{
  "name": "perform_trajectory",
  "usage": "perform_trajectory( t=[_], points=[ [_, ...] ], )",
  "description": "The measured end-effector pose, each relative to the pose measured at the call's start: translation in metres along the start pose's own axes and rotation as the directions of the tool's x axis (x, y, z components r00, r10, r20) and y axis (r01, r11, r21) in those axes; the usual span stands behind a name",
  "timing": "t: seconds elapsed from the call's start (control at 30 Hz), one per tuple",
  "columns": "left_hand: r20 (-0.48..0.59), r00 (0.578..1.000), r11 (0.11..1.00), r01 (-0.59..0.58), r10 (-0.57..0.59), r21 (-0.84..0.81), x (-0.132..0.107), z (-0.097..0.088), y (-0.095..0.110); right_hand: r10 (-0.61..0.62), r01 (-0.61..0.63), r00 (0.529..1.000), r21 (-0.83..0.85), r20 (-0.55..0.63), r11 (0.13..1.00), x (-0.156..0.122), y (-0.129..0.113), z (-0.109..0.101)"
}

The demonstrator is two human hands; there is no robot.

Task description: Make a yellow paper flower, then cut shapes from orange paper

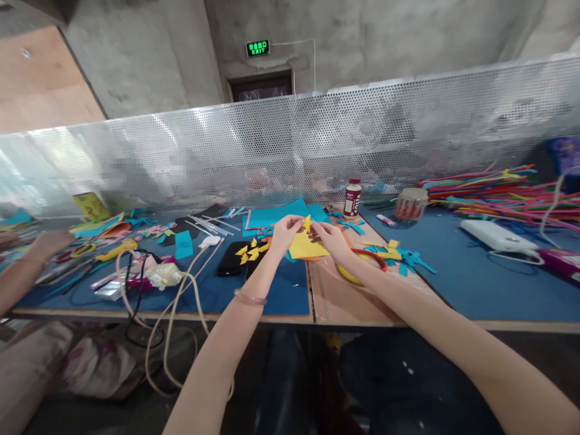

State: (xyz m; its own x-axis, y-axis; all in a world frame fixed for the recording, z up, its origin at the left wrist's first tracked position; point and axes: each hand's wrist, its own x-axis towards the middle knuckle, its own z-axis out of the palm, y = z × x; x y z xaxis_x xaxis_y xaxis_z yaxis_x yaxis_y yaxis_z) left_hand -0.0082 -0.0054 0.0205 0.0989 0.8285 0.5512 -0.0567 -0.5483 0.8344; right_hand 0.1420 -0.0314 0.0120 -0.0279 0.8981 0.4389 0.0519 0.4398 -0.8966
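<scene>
Both hands meet over the middle of the table, pinching a small folded piece of yellow paper (307, 223). My left hand (286, 232) grips it from the left, and my right hand (331, 239) has its fingers closed at the other side. Beneath them lies a yellow sheet (304, 246), partly hidden by my fingers. Several small yellow folded pieces (249, 251) rest on and around a black phone (232, 258) left of my left forearm. Under my right wrist are scissors with red and yellow handles (369, 260), partly covered by my arm.
Blue paper sheets (276, 215) lie behind my hands. A bottle with a red label (352, 198) stands behind a clear jar's left side. Colourful pipe cleaners (489, 196) and a white power bank (497, 235) are at right. Cables (170, 338) hang over the front edge. Another person's hand (49, 244) is at left.
</scene>
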Motion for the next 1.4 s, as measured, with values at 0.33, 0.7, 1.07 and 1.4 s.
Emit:
perform_trajectory(
  t=[0.33,0.7,1.07,1.4],
  points=[
    [-0.013,1.000,0.998,-0.020,0.021,0.056,0.000,0.002,-0.002,0.015,-0.014,1.000,-0.045,0.017,0.999,0.001,0.004,0.001],
    [-0.022,0.997,0.994,0.076,-0.074,0.081,-0.002,0.000,-0.006,0.038,-0.039,0.999,0.006,0.030,0.999,0.002,0.009,0.000],
    [-0.064,0.997,0.989,-0.040,0.050,0.144,-0.003,0.005,0.006,0.083,-0.085,0.995,0.056,0.047,0.995,0.001,0.012,0.000],
    [-0.013,0.999,0.988,-0.049,0.052,0.144,-0.004,0.007,0.004,0.114,-0.104,0.992,0.179,-0.046,0.978,0.002,0.008,-0.002]
  ],
)
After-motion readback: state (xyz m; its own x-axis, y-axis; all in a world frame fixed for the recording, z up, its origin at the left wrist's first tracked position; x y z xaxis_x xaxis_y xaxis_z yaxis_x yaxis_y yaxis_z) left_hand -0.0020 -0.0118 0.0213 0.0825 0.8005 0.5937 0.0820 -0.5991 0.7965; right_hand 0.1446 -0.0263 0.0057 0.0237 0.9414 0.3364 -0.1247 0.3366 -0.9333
